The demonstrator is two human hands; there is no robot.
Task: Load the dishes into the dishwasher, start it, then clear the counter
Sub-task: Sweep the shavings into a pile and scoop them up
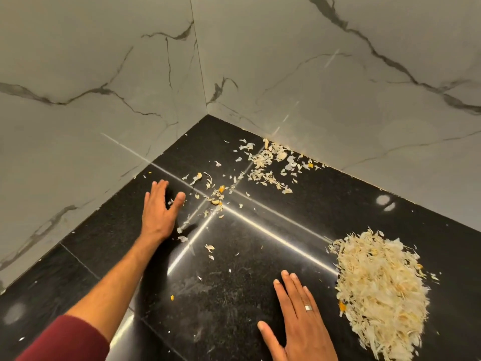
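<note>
A black polished counter (pixel 260 256) fills the corner between two marble walls. A large heap of pale garlic peels (pixel 380 290) lies at the right. Loose peels (pixel 268 162) are scattered near the back wall, and more scraps with a garlic clove (pixel 215 201) lie near the middle. My left hand (pixel 158 207) reaches out flat on the counter, fingers straight, just left of the middle scraps. My right hand (pixel 299 319) lies flat with fingers spread, a ring on one finger, left of the big heap and apart from it.
Marble walls (pixel 104 100) close the counter at the back and left, meeting in a corner (pixel 207 114). Small yellow bits (pixel 172 297) dot the counter. Light strips reflect across the surface. A dark red sleeve (pixel 67 340) covers my left upper forearm.
</note>
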